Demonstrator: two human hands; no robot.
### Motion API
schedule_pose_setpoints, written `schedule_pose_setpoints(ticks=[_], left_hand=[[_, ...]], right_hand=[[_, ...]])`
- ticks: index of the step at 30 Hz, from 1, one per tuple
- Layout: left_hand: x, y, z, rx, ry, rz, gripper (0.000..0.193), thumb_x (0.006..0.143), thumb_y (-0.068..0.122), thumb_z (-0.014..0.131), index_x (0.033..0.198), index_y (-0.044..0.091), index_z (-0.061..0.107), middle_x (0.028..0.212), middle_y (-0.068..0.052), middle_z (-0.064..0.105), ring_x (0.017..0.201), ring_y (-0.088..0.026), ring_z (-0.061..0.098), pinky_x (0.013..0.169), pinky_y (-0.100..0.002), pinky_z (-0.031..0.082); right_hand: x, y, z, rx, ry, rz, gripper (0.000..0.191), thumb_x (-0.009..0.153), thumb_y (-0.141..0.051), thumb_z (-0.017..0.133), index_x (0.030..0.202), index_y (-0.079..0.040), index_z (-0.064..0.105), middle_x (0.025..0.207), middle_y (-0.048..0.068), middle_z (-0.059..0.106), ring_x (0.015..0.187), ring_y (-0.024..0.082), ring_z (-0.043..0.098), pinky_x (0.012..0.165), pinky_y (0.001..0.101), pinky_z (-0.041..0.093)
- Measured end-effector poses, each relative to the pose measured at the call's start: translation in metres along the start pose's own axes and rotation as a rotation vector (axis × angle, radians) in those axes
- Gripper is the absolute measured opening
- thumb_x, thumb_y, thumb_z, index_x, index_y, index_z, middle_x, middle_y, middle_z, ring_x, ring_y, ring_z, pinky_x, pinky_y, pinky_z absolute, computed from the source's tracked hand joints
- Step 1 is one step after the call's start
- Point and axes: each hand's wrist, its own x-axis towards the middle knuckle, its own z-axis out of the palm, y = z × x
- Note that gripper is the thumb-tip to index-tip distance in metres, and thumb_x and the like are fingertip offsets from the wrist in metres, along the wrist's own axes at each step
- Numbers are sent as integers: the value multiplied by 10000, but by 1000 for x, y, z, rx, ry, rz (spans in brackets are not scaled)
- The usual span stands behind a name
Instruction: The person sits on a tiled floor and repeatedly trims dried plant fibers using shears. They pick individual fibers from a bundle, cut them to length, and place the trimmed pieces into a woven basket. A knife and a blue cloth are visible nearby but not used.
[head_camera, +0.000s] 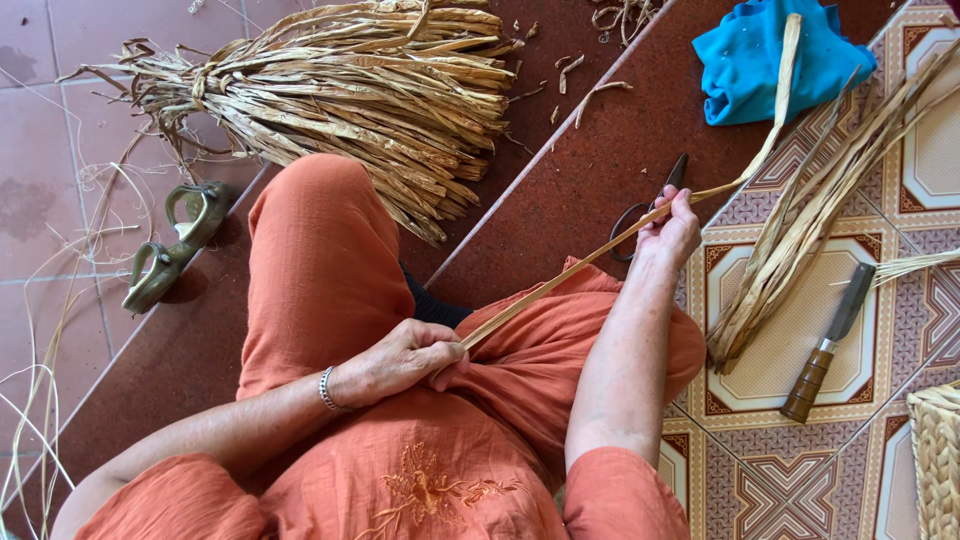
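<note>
Bundles come first: the big bundle of dried leaves (340, 100) lies tied at one end on the red floor past your knees, and a looser sheaf of leaves (820, 210) rests on the patterned tiles (790, 350) to your right, both within reach, likely as stock to draw from. Beyond that sheaf sits a crumpled blue cloth (765, 65); no packages, labels or signs show. A sandal (175, 245) lies on the step to your left, a wooden-handled knife (828, 340) on the tiles, and scissors (650, 205) just behind your right hand. You hold one long leaf strip (560, 280) stretched taut across your lap, which seems to keep it straight: your left hand (400, 360) is closed, pinching its near end, and your right hand (668, 228) is clamped on it higher up.
</note>
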Motion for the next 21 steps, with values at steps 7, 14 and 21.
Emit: schedule_pose_setpoints(ticks=[7, 14, 21], left_hand=[[-13, -20, -1, 35, 96, -14, 298, 1015, 266, 590, 978, 25, 760, 642, 20, 594, 558, -44, 463, 502, -211, 387], [-60, 1, -27, 325, 220, 165, 287, 970, 232, 635, 1070, 5, 780, 784, 8, 727, 695, -48, 597, 598, -227, 529], [-140, 8, -122, 1119, 773, 182, 202, 845, 211, 755, 1013, 109, 801, 907, -123, 790, 793, -252, 762, 730, -363, 588]], right_hand=[[-6, 1, -2, -12, -90, 6, 240, 993, -271, 681, 1022, -37, 725, 774, 26, 651, 622, 128, 549, 557, 293, 443], [4, -18, -7, 138, -319, 25, 197, 996, -257, 700, 1091, -84, 700, 827, 12, 621, 715, 159, 544, 636, 332, 457], [6, -66, -27, 455, -580, 17, 302, 995, -324, 705, 1227, -131, 702, 916, 4, 631, 732, 156, 528, 618, 321, 411]])
